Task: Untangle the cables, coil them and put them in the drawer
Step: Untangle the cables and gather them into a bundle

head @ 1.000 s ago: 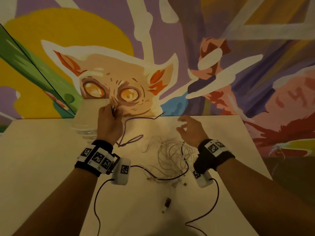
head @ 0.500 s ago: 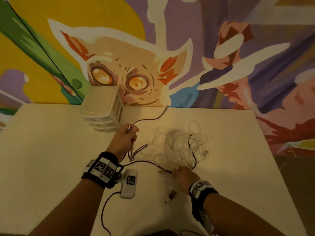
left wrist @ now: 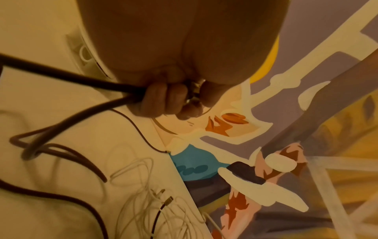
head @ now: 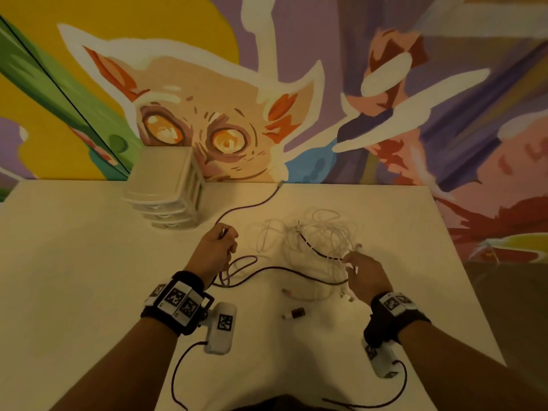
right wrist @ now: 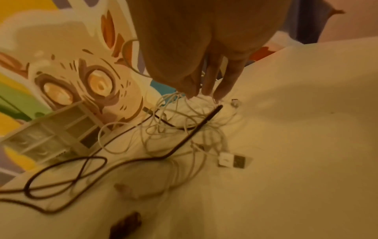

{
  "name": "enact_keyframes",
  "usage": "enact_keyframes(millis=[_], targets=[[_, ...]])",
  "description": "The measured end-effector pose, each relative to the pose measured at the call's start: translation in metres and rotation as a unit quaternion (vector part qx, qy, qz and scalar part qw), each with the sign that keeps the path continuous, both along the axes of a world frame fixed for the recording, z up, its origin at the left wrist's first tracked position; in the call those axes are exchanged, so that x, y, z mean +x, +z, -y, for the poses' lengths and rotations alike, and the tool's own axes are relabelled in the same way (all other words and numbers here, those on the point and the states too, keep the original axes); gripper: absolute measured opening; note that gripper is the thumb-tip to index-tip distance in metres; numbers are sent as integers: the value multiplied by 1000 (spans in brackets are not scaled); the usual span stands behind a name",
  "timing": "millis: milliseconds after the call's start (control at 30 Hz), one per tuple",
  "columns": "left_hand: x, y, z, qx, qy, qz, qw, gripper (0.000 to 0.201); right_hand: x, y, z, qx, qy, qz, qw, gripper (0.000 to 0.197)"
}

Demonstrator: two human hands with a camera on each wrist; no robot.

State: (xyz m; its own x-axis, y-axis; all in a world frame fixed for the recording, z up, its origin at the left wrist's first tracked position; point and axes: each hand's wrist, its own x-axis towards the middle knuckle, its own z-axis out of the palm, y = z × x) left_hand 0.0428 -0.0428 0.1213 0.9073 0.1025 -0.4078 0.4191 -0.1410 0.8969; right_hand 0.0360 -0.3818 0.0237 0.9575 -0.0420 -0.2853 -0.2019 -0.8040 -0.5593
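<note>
My left hand (head: pixel 221 246) grips a dark purple cable (head: pixel 246 207), fingers curled round it (left wrist: pixel 169 100). That cable runs back to the wall and loops on the table near my left wrist. A tangle of white cables (head: pixel 323 232) lies right of centre with a short dark cable threaded through it. My right hand (head: pixel 353 262) is at the tangle's near edge, and its thumb and fingertips (right wrist: pixel 189 92) pinch lifted white strands (right wrist: pixel 174 103). A dark cable (right wrist: pixel 184 142) rises to just below those fingertips. The small white drawer unit (head: pixel 166 188) stands against the wall, its drawers closed.
A small brown-and-white adapter (head: pixel 296 313) lies loose on the cream table (head: pixel 89 262) in front of the tangle. A white USB plug (right wrist: pixel 231 160) sits at the tangle's right side. The painted wall bounds the table's far edge, and the right edge drops to the floor.
My right hand moved from the table's near side forward and right to the tangle and picked up white strands. My left hand kept its grip on the purple cable.
</note>
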Motion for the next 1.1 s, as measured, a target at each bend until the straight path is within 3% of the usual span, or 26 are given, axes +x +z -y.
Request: enact_keyframes(millis=[67, 133, 267, 400, 600, 733, 833, 967, 1100], targets=[[-1, -2, 4, -5, 6, -8, 1000, 21, -11, -1, -3, -18, 50, 13, 998, 17], [-3, -3, 9, -9, 4, -15, 1000, 20, -25, -2, -18, -23, 140, -30, 989, 17], [-5, -4, 14, -5, -5, -16, 1000, 19, -37, -21, -52, -57, 208, -154, 964, 42], [-5, -5, 15, 20, -25, -9, 999, 20, -38, -30, -71, -123, 209, -122, 962, 42], [-14, -15, 29, 18, -63, -38, 997, 18, -55, -32, -85, -159, 234, -114, 952, 23], [-18, -19, 34, -28, -71, -48, 996, 17, -58, -29, -79, -209, 326, -127, 913, 43], [-17, -22, 34, -21, -69, -47, 996, 20, -56, -26, -73, -243, 370, -117, 889, 43], [-17, -23, 34, -27, -69, -43, 996, 22, -52, -14, -69, -174, 335, -126, 917, 30], [-17, -26, 35, -28, -41, -63, 997, 19, -41, 8, -75, 37, 184, -74, 979, 4]])
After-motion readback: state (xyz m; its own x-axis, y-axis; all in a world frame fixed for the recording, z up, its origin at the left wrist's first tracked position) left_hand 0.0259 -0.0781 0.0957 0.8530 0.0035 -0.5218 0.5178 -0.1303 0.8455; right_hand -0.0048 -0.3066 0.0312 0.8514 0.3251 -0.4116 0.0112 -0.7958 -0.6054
